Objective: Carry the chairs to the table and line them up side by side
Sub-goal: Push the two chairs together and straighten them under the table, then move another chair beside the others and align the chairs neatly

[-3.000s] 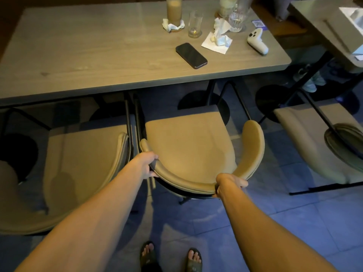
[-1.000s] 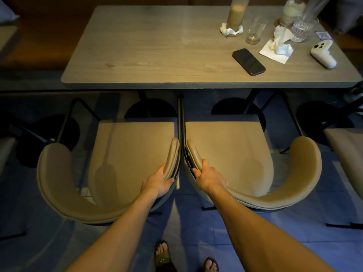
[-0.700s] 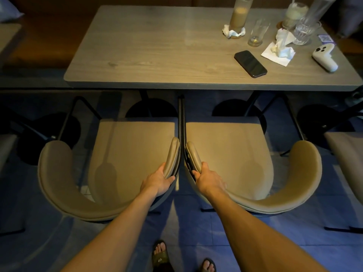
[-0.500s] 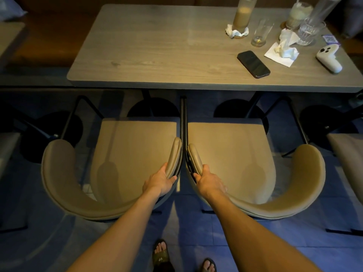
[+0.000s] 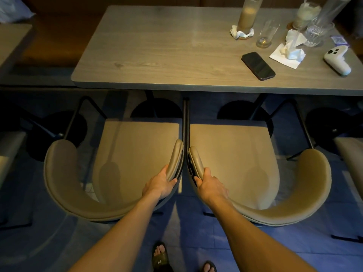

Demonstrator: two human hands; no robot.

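Two tan padded chairs with curved backs stand side by side in front of the grey wooden table. The left chair and the right chair face the table, their inner arms almost touching and their black frames meeting at the middle. My left hand grips the inner arm of the left chair. My right hand grips the inner arm of the right chair. Both seats reach up to the table's near edge.
On the table's right end lie a black phone, a white controller, crumpled napkins and several glasses. Another tan chair sits at the far right, one more at the left edge. My sandalled feet stand on blue floor tiles.
Three seconds ago both hands held the back of the right chair; now each hand holds one chair's inner arm. Over the last second the chairs and hands have barely moved.
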